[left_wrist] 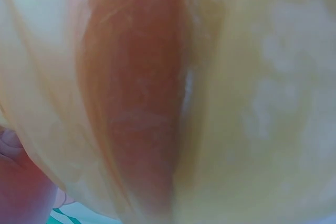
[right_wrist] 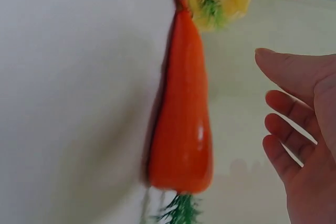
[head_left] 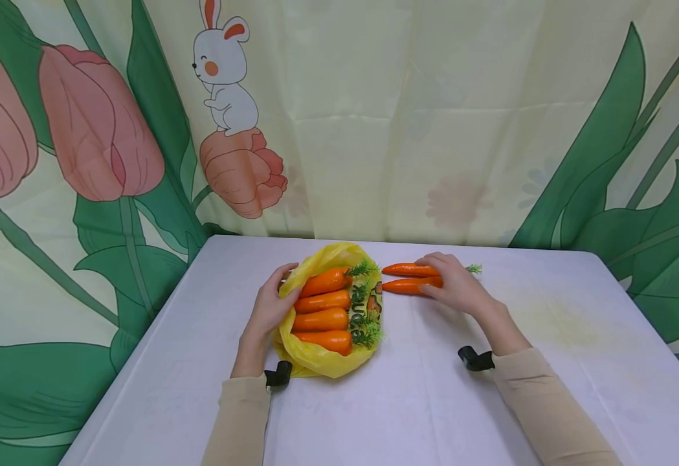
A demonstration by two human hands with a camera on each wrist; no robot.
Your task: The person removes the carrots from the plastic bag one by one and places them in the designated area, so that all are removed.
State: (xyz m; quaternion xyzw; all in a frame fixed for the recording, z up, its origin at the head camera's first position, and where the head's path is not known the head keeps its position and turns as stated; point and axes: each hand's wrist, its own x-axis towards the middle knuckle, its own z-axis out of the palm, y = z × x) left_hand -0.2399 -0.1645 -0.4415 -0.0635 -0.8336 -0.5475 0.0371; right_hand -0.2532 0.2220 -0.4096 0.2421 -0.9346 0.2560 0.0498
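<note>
A yellow plastic bag (head_left: 327, 369) lies on the table with its mouth facing up, several orange carrots (head_left: 320, 320) side by side within it, green tops toward the right. My left hand (head_left: 270, 301) holds the bag's left rim, thumb over the edge. In the left wrist view the translucent bag (left_wrist: 262, 103) fills nearly everything, an orange shape showing through. Right of the bag lie two more carrots (head_left: 403, 286), tips toward it. Over them hovers my right hand (head_left: 456, 285); in the right wrist view its fingers (right_wrist: 286, 156) are spread, apart from the nearer carrot (right_wrist: 184, 114).
The white-covered table (head_left: 374, 421) has its back edge against a hanging cloth (head_left: 362, 129) printed with tulips and a rabbit. Dark lettering and a carrot picture (head_left: 368, 304) show on the bag's right part. Black wrist cameras (head_left: 476, 358) sit at both cuffs.
</note>
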